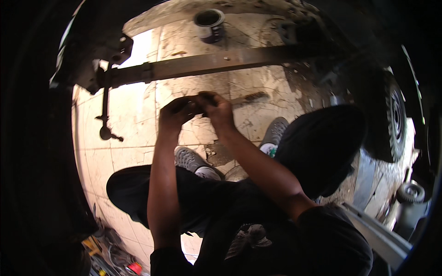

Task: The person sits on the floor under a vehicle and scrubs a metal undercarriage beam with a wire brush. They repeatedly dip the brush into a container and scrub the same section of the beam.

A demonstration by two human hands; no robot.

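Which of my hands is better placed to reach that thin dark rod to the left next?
Probably your left hand: it looks nearer the rod, with your right hand farther across. They're close together, and it's too dark to tell whether either holds anything.

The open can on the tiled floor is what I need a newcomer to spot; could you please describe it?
Find the long metal bar crossing the upper part of the view. Just beyond its middle, on the pale tiled floor, stands the can. Its round open mouth, dark inside a pale rim, sets it apart from the straight bar.
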